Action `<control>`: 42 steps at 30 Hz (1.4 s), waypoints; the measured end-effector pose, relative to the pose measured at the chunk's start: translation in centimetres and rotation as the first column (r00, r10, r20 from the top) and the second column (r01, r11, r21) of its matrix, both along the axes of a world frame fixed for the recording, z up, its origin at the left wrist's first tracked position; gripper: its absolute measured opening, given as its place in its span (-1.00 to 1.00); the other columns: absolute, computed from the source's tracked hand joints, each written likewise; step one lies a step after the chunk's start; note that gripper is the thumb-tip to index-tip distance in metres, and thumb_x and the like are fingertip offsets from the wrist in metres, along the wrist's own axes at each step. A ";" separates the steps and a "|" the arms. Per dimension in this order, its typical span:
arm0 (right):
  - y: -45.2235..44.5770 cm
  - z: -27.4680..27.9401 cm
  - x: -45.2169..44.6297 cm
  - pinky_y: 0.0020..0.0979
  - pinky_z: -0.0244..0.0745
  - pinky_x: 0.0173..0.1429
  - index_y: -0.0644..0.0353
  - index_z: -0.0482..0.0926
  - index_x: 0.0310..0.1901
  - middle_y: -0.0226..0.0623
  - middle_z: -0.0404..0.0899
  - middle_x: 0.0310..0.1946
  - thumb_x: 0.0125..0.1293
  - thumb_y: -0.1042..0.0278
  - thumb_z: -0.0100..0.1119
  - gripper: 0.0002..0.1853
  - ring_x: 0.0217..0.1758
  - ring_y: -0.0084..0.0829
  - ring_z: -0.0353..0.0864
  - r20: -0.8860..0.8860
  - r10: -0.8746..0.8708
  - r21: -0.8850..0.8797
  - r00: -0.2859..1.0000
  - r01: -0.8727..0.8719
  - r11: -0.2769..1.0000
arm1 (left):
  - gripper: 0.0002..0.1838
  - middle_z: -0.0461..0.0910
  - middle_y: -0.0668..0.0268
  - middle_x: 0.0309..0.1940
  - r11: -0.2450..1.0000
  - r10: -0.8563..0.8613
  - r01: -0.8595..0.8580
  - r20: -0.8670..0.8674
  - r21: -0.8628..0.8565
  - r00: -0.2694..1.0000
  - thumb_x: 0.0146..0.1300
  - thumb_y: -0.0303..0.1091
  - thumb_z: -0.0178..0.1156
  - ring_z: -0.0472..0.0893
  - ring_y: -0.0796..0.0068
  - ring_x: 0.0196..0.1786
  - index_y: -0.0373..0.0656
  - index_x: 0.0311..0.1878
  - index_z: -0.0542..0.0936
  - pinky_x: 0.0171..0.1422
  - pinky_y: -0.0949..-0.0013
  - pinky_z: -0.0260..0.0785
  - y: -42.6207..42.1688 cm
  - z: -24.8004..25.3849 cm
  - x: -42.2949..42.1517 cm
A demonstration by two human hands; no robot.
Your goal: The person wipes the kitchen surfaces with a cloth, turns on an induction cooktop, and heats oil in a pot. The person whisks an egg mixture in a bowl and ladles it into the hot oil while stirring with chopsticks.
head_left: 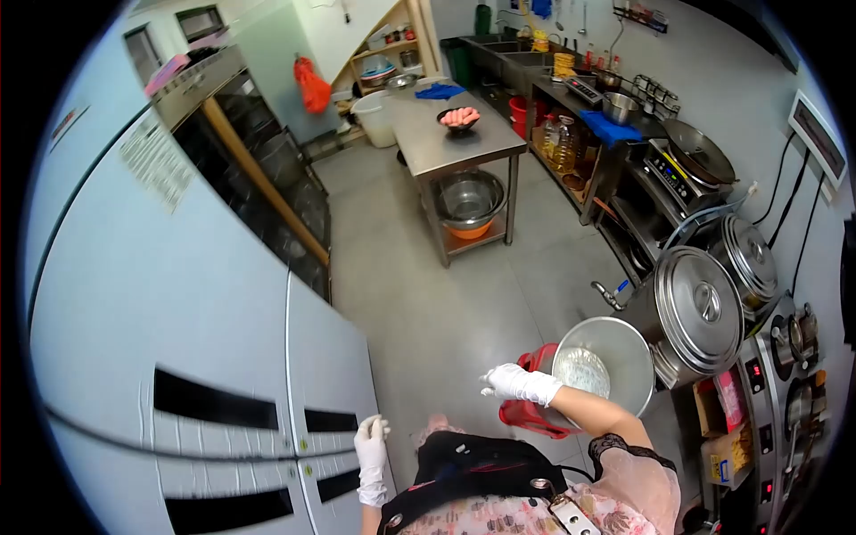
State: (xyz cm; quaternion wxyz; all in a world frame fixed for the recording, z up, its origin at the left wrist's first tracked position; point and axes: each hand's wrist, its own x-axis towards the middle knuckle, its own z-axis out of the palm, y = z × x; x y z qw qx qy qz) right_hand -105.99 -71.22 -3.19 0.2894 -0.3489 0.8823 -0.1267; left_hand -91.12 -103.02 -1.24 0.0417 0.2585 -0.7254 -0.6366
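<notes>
My left hand (371, 453), in a white glove, hangs beside the doors of a tall light-blue fridge (223, 303). Its fingers are loosely bent with nothing visible in them. My right hand (517, 384), gloved too, is over the edge of a red plastic stool or crate (528, 417), its fingers slightly apart and holding nothing I can see. Right of it stands a large metal pot (635, 361), open at the top, with a shiny wet-looking bottom. My right forearm passes in front of its rim.
A lidded steel boiler (700, 308) with a tap (613, 294) stands at the right. Ahead is a steel table (423, 134) bearing a bowl of pink sausages (459, 117). Cooking counters with a wok (698, 152) and a pot (620, 108) line the right wall.
</notes>
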 end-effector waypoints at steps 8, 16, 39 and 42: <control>2.8 -2.8 -14.0 -0.11 0.42 0.11 0.20 0.50 0.06 -0.03 0.59 -0.09 0.30 -0.01 0.03 -0.53 0.01 -0.03 0.55 0.031 -0.361 0.042 0.932 0.359 0.932 | -0.74 0.63 0.23 -0.34 0.949 -0.265 0.280 0.116 -0.144 0.957 0.32 -0.30 0.10 0.59 0.51 -0.32 -0.30 -0.09 0.57 -0.22 0.46 0.44 -5.0 -4.2 -24.3; 8.2 -2.1 -22.6 -0.17 0.35 0.21 0.22 0.47 0.13 -0.01 0.55 0.01 0.30 0.02 0.01 -0.50 0.11 -0.04 0.49 0.093 -0.677 0.061 0.730 0.674 0.736 | -0.70 0.62 0.05 -0.13 0.529 -0.789 0.760 0.110 -0.378 0.604 0.26 -0.22 0.15 0.62 0.15 -0.07 -0.21 -0.07 0.60 0.04 0.26 0.44 6.9 0.8 -49.8; 35.0 2.9 -49.4 -0.13 0.52 -0.24 0.38 0.63 -0.36 0.01 0.59 -0.51 0.10 0.16 0.14 -0.65 -0.35 -0.01 0.63 -0.049 -0.947 -0.040 0.318 0.947 0.320 | -0.79 0.61 0.29 -0.43 0.100 -0.961 0.992 0.253 -0.077 0.117 0.34 -0.31 0.07 0.53 0.58 -0.47 -0.26 -0.13 0.54 -0.40 0.50 0.36 44.3 -7.6 -94.6; 37.5 4.1 -49.0 -0.13 0.51 -0.26 0.38 0.62 -0.39 0.00 0.59 -0.54 0.08 0.16 0.14 -0.65 -0.38 -0.02 0.62 -0.088 -0.983 -0.063 0.160 0.984 0.166 | -0.79 0.61 0.28 -0.36 -0.167 -0.971 0.979 0.190 -0.115 -0.143 0.35 -0.30 0.07 0.53 0.57 -0.43 -0.26 -0.12 0.54 -0.37 0.50 0.36 51.8 -5.2 -96.4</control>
